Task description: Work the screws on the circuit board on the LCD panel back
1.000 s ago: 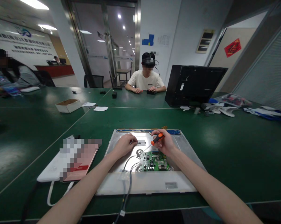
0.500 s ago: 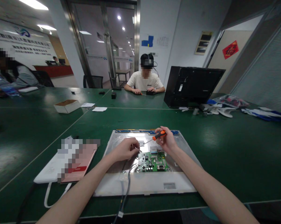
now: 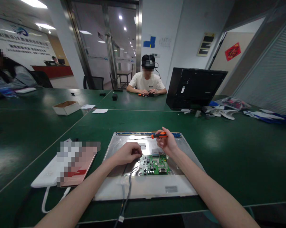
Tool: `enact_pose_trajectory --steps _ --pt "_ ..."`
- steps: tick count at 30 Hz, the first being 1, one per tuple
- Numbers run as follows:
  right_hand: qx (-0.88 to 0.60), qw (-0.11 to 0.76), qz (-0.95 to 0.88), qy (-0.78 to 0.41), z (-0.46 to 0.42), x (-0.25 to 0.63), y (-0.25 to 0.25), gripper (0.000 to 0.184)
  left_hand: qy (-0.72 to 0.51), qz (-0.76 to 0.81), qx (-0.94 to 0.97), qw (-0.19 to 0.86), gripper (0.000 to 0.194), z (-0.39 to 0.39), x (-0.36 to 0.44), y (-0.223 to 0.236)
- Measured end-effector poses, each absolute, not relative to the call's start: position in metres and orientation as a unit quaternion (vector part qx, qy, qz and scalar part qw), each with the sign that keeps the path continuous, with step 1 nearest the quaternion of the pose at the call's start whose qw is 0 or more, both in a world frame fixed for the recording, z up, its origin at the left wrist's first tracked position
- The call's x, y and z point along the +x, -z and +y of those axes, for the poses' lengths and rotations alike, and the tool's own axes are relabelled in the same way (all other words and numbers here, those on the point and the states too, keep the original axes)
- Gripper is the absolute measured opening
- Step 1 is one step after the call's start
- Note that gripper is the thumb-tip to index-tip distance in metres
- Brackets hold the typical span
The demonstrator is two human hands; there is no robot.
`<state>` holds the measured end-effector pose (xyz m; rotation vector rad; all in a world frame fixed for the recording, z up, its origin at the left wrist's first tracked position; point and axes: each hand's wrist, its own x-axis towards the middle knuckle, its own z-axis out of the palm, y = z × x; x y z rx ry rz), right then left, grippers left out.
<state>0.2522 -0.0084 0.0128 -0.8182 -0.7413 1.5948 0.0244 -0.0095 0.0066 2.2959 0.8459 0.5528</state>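
A flat metal display panel (image 3: 147, 186) lies in front of me, with a green circuit board (image 3: 154, 165) on its middle and a narrow blue board (image 3: 126, 134) along its far edge. In my right hand (image 3: 169, 144) is a screwdriver (image 3: 159, 135) with an orange and black handle; its thin shaft points left above the panel. My left hand (image 3: 130, 152) is closed at the board's upper left corner, thumb and fingers pinched together. What they pinch, if anything, is too small to make out. Dark cables (image 3: 129, 190) run from the board's left side over the near edge.
Left of the panel lie a white device (image 3: 44, 174) and a pinkish packet (image 3: 78, 171). Farther off are an open white box (image 3: 65, 108), papers (image 3: 100, 110) and a black monitor (image 3: 195, 88). Across the green table (image 3: 223, 164) sits a person (image 3: 146, 80) with small tools.
My right hand has raised the screwdriver, and its tip has moved up and left, away from my left fingertips. My left hand stays at the board's corner.
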Motion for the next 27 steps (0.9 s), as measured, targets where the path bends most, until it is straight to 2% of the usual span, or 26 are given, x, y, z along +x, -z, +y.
enact_pose_trajectory --steps 15,27 --pt "-0.354 0.583 -0.296 -0.668 -0.010 0.249 -0.014 0.035 -0.220 0.348 0.823 0.391 0.007 -0.009 0.025 0.004" --pt "-0.362 0.638 -0.352 -0.581 -0.006 0.223 -0.037 0.034 -0.217 0.349 0.828 0.381 0.009 -0.011 0.025 0.000"
